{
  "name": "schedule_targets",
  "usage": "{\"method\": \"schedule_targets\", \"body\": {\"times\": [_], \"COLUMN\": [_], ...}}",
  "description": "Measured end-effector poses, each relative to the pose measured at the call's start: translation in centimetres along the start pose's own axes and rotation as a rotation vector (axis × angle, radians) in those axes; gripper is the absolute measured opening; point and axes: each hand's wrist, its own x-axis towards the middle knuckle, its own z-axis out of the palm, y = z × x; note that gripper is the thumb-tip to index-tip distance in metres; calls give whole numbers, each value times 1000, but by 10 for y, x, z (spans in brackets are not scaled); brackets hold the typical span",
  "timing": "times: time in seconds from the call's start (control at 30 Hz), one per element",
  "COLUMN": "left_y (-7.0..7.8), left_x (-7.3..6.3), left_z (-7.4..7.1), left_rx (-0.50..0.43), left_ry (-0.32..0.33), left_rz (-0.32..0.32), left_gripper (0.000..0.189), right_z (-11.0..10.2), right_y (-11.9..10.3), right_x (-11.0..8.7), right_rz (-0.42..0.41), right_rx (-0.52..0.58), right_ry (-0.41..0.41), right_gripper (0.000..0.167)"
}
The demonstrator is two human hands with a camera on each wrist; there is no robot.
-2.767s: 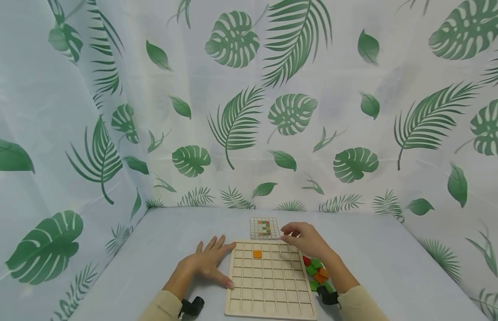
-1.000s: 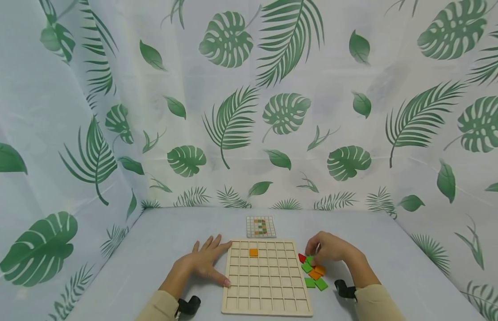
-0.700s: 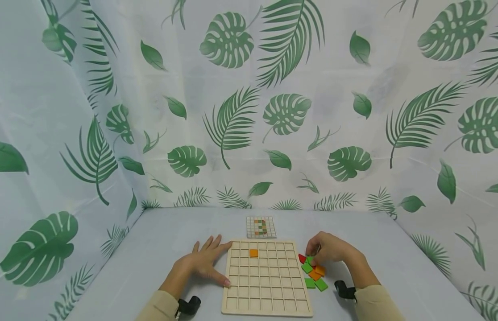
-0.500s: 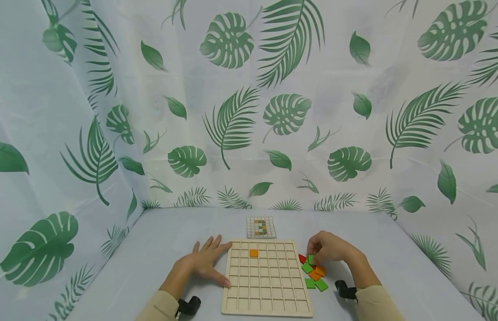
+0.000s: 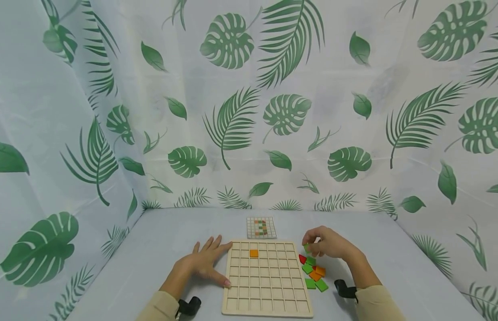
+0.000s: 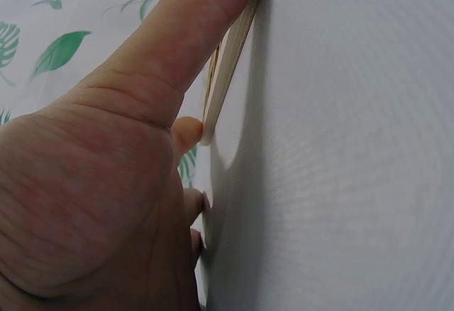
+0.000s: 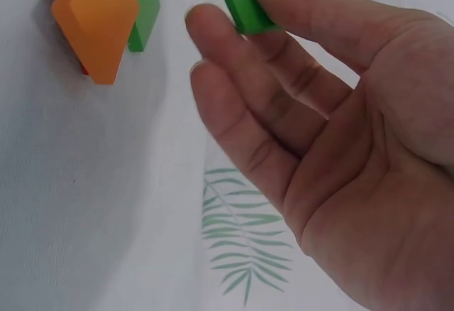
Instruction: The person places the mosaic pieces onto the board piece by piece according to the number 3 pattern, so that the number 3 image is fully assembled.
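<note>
A green square tile [image 7: 245,0] is pinched between the thumb and fingers of my right hand [image 5: 327,243], just above the loose tiles. My left hand [image 5: 205,263] lies spread at the left side of the wooden grid board [image 5: 269,294], its thumb and index finger touching the board's edge. One orange tile [image 5: 254,253] sits in a cell of the board's second row. To the right of the board lies a small pile of green, orange and red tiles [image 5: 316,273]. In the right wrist view, an orange tile [image 7: 99,23] from that pile shows at upper left.
Behind the board lies a small pattern card [image 5: 261,227] with a grid of coloured squares. A pale cloth covers the table [image 5: 184,223]. Leaf-print curtains [image 5: 249,133] stand at the back and sides. Each wrist wears a black camera [image 5: 345,290].
From over the pattern card, my right hand has come to the tile pile and lifted a green tile slightly up from it. My left hand keeps its place at the board.
</note>
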Motion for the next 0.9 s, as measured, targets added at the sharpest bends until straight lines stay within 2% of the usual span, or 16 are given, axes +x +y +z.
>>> {"method": "schedule_targets", "body": {"times": [0.17, 0.43, 0.6, 0.9], "left_y": [-1, -1, -1, 0], "left_x": [1, 1, 0, 0], "left_z": [1, 0, -1, 0], "left_rx": [1, 11, 9, 17], "left_ry": [3, 5, 5, 4], "left_rz": [-2, -12, -14, -10], "left_gripper": [125, 125, 124, 124], "right_z": [1, 3, 8, 20], "right_y": [-1, -4, -9, -12], "right_x": [2, 5, 8, 16], "right_rz": [-5, 6, -2, -69], "right_rx": [20, -47, -51, -14], "right_ry": [40, 138, 148, 150], "right_gripper": [15, 29, 33, 33]}}
